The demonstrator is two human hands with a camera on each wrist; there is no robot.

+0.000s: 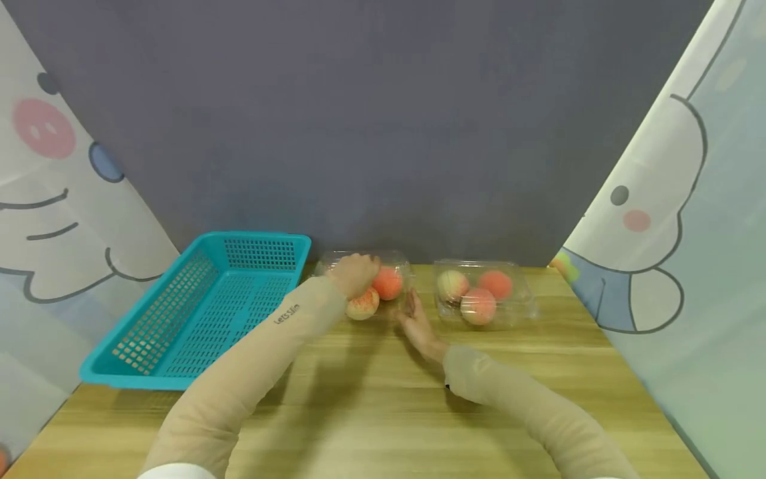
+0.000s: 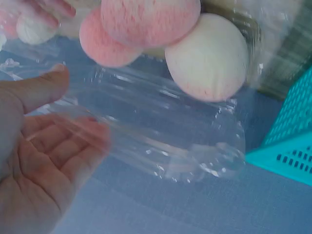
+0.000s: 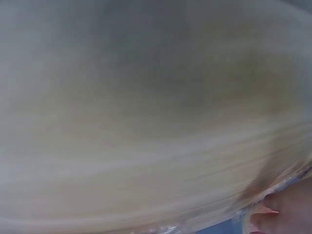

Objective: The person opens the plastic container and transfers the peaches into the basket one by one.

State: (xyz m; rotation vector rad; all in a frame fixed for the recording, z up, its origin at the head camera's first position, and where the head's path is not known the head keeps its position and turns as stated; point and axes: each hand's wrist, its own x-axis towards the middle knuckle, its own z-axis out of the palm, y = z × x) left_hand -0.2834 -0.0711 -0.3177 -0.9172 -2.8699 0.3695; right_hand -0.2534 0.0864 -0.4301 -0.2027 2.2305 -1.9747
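Observation:
A clear plastic clamshell box (image 1: 397, 258) with peaches stands at the back middle. Red-orange (image 1: 387, 283) and yellow speckled (image 1: 362, 304) peaches show in the head view. The left wrist view shows three, including a pale peach (image 2: 209, 58). My left hand (image 1: 356, 274) reaches over the box. Its thumb and fingers (image 2: 85, 139) are spread apart at the edge of the transparent lid (image 2: 161, 131), the fingers partly seen through the plastic. Beside the box's right side is my right hand (image 1: 421, 329), fingers extended; only part of it appears in the right wrist view's lower corner.
On the left stands a turquoise perforated basket (image 1: 194, 382). Right of my right hand is a second clear clamshell box (image 1: 517, 313) holding three peaches. A grey wall (image 1: 383, 133) rises behind the wooden table (image 1: 371, 426), with cartoon-printed cloth (image 1: 646, 166) at both sides.

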